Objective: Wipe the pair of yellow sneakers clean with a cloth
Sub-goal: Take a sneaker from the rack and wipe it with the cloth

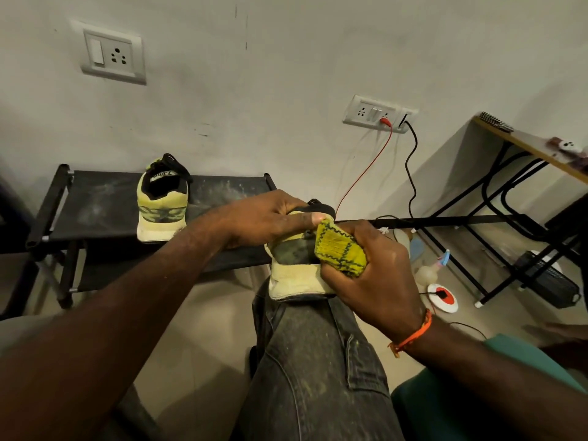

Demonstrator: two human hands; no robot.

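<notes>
Now wiping the heel of one sneaker on the knee

Now we hold one yellow sneaker (296,275) on our knee (305,329), its heel towards us, a little right of the middle of the view. Our left hand (267,218) grips it from above, the fingers curled over the collar and the thumb lying along the heel. Our right hand (372,275) holds a folded yellow cloth (340,251) tightly, and the cloth is pressed on the right side of the heel. An orange thread band (413,334) is on the right wrist. The second sneaker (161,205) stands upright on the black shoe rack (95,198) at about 10 o'clock from the hands, well apart, heel also towards us. At 2 o'clock a wall socket (378,114) carries a red cable (366,167) and a black cable (412,173).
</notes>
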